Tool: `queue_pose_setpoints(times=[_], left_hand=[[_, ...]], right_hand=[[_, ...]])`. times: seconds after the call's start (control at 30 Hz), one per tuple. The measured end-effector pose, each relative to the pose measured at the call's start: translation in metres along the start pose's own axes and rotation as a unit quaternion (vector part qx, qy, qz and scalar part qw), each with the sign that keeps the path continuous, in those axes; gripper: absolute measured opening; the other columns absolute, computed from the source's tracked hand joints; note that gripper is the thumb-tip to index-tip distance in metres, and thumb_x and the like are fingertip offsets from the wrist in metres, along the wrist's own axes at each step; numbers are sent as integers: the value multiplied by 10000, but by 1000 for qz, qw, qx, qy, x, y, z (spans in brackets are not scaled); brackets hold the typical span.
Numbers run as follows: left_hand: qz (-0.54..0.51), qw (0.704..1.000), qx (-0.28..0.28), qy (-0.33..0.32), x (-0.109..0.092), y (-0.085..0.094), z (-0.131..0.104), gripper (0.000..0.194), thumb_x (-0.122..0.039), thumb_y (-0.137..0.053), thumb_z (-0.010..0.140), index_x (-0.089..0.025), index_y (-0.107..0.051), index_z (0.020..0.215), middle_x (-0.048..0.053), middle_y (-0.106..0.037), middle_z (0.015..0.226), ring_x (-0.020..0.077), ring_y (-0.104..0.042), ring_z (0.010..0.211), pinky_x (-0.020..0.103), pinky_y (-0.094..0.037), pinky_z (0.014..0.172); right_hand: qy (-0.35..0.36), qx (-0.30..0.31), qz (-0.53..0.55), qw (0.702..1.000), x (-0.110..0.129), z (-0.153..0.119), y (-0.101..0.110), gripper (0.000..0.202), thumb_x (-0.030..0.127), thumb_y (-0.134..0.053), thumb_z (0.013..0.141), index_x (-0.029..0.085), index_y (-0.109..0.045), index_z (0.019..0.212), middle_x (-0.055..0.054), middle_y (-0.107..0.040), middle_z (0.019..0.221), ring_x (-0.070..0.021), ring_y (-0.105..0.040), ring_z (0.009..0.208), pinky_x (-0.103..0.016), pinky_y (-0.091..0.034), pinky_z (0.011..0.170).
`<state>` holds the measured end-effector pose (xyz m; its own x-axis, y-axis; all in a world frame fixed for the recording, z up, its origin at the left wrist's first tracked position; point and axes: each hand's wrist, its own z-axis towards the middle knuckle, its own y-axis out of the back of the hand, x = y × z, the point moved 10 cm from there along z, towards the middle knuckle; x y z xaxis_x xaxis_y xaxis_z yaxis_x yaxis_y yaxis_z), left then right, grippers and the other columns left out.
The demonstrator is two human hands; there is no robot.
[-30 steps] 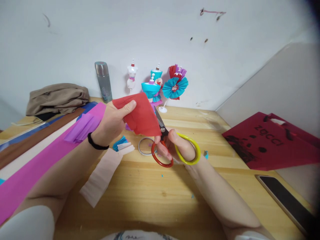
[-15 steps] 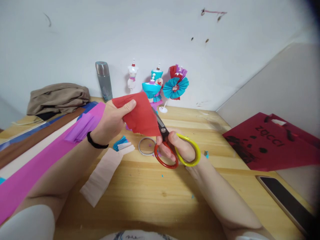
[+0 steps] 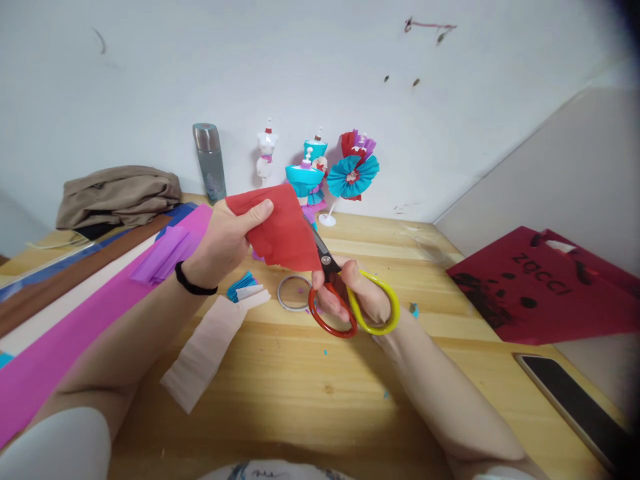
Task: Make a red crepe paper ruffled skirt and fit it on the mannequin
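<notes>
Red crepe paper (image 3: 283,230), one piece, held above a wooden table (image 3: 310,400) at the centre, and taken as the clock's hub. Left hand (image 3: 227,230), at 9 o'clock, closed on the paper, thumb laid across the near face; black band (image 3: 196,285) worn at the wrist. Scissors (image 3: 327,262), at 4 o'clock, gripped by the right hand (image 3: 357,291), thumb passed through the yellow loop and fingers through the red; the blades are seen along the paper's 3 o'clock edge, but whether it is straddled by them cannot be told. At 6 o'clock, a pale ring (image 3: 279,295). At 7 o'clock, pleated blue paper (image 3: 239,288) and a pale pink strip (image 3: 200,357). At 8 o'clock, a long magenta strip (image 3: 95,327). At 9 o'clock, a rumpled brown cloth (image 3: 120,193). At 10 o'clock, an upright flask (image 3: 210,170). At 12 o'clock, a white miniature dress form (image 3: 267,143); at 2, another form is dressed with a turquoise paper rosette (image 3: 345,180). At 3, a dark red bag (image 3: 545,313) marked "zacci". At 4, farther out, a smartphone (image 3: 570,400).
</notes>
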<state>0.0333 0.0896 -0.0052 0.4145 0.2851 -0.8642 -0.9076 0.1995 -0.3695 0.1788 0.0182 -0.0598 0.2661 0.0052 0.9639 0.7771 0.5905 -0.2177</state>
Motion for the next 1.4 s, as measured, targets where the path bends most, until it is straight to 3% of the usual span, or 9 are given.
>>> queue_pose_setpoints(times=[0.3, 0.63, 0.9, 1.4], left_hand=[[0, 1000, -8, 11, 3, 1, 0, 328, -398, -895, 622, -163, -759, 806, 51, -773, 834, 217, -725, 808, 325, -602, 763], [7, 1000, -1, 26, 5, -4, -4, 348, -431, -895, 632, -172, -746, 808, 44, -759, 785, 227, -728, 794, 315, -599, 715], [7, 999, 4, 32, 8, -3, -3, 387, -426, -890, 639, -164, -745, 884, 91, -790, 932, 286, -743, 924, 368, -608, 799], [1, 1000, 22, 17, 5, -4, -1, 335, -403, -885, 664, -170, -761, 871, 67, -787, 865, 247, -746, 837, 326, -602, 726]], right_hand=[[27, 37, 1, 999, 4, 1, -8, 565, 719, -488, 908, 165, -596, 915, 30, -549, 602, -71, -412, 405, -220, -323, 403], [11, 13, 8, 1000, 2, 2, -3, 584, 751, -527, 865, 169, -582, 867, 26, -572, 569, -79, -440, 389, -226, -339, 412], [2, -6, 15, 1000, -2, 2, 1, 546, 723, -499, 896, 185, -574, 843, 51, -528, 518, -75, -392, 362, -229, -314, 404], [-3, -4, 23, 1000, 4, 3, -7, 573, 762, -533, 850, 194, -561, 789, 114, -410, 385, -47, -251, 281, -203, -261, 374]])
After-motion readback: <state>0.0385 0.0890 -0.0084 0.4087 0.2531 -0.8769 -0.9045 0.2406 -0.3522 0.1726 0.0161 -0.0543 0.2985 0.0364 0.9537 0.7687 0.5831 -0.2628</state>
